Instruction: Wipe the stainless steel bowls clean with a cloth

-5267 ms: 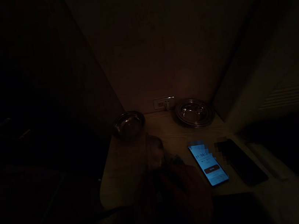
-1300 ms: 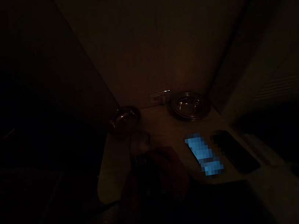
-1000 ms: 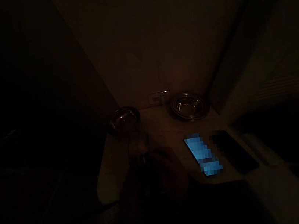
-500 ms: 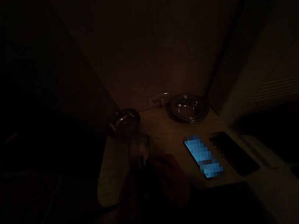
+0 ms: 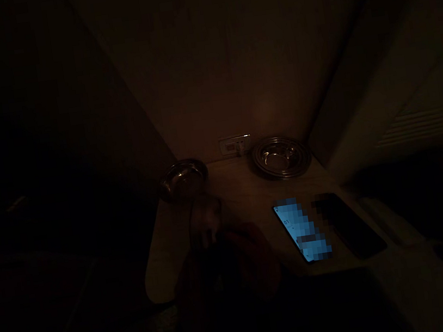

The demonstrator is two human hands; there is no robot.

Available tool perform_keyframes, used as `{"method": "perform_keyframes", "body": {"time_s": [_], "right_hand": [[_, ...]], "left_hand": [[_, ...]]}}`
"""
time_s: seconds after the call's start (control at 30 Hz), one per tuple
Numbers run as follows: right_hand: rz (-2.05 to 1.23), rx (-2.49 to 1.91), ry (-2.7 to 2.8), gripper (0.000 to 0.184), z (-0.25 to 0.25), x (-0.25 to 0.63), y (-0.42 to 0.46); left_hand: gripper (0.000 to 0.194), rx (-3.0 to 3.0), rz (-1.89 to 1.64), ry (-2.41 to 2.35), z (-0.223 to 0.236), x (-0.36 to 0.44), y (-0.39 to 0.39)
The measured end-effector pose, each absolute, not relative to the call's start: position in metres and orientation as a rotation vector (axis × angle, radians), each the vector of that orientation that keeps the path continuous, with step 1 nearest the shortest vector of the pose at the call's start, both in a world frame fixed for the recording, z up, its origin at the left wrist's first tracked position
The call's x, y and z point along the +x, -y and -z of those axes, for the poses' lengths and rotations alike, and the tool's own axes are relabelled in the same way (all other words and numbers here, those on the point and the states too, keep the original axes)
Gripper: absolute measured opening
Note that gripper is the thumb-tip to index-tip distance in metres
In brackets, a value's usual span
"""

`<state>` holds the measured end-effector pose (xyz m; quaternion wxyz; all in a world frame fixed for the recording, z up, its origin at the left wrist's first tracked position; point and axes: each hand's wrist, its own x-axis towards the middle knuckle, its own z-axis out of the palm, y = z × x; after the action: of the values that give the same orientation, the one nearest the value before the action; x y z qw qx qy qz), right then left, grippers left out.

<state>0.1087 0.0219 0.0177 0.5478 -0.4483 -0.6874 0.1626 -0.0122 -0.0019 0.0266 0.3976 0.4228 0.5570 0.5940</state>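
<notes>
Right hand (image 5: 255, 257) curling close beside cup (image 5: 205, 216), left hand (image 5: 187, 280) showing dimly; cannot tell either grip. Cup seeming light, stiff, slippery; sides probably suiting hold.

1. Right hand (image 5: 260, 262): just left of the phone (image 5: 300, 232), about level with its lower half; back of the hand up, fingers bent, reaching forward and in toward the left.
2. Left hand (image 5: 186, 283): farther left of the phone, level with its lower end and a little below; it seems curled inward, though it is too dark to be sure.
3. Both hands: near each other, fingers angled inward.
4. Wrists and forearms: lost in shadow, below the phone.
</notes>
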Motion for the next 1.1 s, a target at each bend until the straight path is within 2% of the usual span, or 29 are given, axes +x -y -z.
{"method": "perform_keyframes", "body": {"time_s": [1.1], "right_hand": [[-0.417, -1.074, 1.610, 0.030, -0.017, 0.115, -0.028]], "left_hand": [[0.033, 1.071, -1.546, -1.439, -0.010, -0.015, 0.004]]}}
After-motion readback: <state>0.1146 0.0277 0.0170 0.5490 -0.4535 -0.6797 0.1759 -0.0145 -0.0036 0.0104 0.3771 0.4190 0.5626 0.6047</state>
